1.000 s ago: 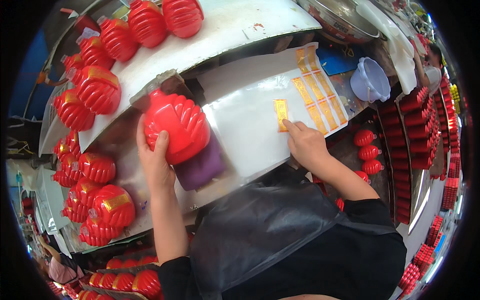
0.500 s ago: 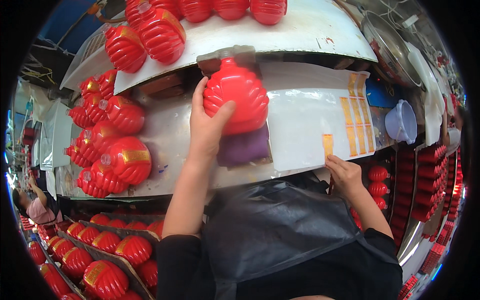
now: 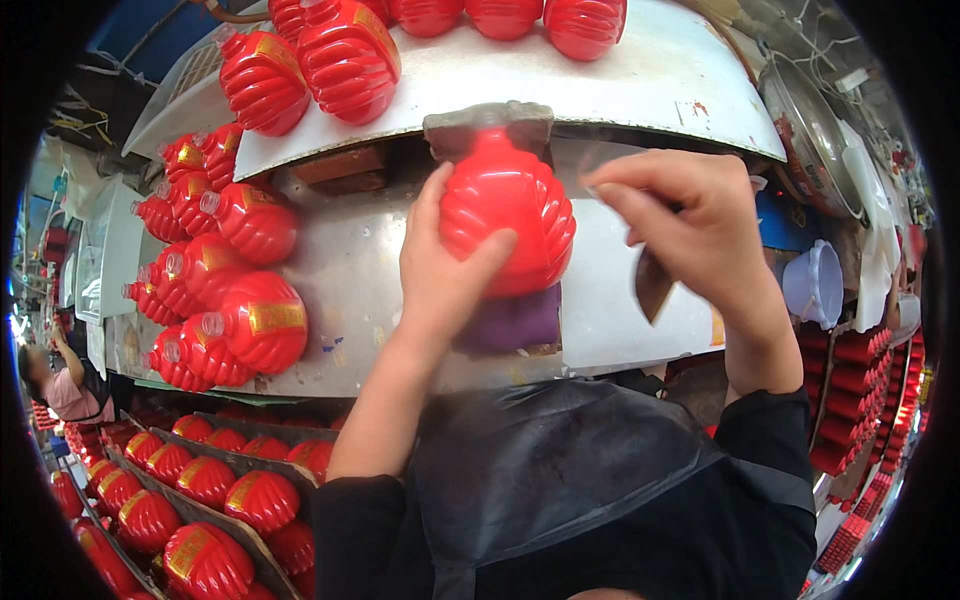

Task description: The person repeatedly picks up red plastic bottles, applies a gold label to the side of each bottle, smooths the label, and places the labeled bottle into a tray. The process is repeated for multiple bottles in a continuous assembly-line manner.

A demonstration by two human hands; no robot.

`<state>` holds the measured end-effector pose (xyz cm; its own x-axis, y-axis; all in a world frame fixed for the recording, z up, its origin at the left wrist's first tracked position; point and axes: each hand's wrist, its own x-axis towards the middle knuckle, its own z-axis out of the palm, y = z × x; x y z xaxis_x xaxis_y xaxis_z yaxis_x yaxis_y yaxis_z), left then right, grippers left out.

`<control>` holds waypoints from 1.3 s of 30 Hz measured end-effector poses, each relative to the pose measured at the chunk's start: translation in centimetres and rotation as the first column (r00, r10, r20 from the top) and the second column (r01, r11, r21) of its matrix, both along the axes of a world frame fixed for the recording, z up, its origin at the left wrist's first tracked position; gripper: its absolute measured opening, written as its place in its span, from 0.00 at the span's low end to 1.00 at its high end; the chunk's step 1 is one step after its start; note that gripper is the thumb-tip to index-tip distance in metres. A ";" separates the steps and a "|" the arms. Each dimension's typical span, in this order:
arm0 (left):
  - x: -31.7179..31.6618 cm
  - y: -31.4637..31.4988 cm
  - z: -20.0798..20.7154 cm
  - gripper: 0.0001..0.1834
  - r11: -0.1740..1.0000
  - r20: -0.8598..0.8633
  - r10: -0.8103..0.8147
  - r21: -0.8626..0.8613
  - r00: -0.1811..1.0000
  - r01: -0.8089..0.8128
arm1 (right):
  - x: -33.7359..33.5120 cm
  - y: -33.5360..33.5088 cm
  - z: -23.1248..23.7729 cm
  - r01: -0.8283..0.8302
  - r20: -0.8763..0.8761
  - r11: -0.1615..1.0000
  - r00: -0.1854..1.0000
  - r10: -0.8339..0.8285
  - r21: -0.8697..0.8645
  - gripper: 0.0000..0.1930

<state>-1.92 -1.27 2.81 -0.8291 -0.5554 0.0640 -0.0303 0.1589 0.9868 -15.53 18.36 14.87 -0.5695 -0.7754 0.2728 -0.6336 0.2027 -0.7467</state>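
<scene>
Red bottle [image 3: 508,215] (glossy, ribbed) against the left hand [image 3: 440,265]

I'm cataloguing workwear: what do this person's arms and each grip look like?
The left sleeve and right sleeve are plain black, ending near the elbows; the forearms below are bare. The left grip and right grip are bare hands, no gloves, watch or bracelet showing.
</scene>
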 end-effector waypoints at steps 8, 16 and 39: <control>-2.5 -2.0 0.6 0.37 0.998 -0.071 0.015 0.059 0.997 -0.011 | 4.0 -3.4 -3.8 -0.099 -0.786 0.950 0.540 0.301 0.296 0.17; -3.4 -1.9 2.1 0.27 0.982 0.039 0.031 -0.187 0.999 -0.023 | 4.6 -3.3 -6.0 -0.119 -0.870 0.972 0.433 0.233 0.201 0.18; -0.9 -1.6 2.1 0.37 0.682 0.032 -0.174 -0.717 0.984 0.144 | 0.2 -4.3 -7.7 0.060 -0.235 0.998 0.970 -0.058 0.005 0.23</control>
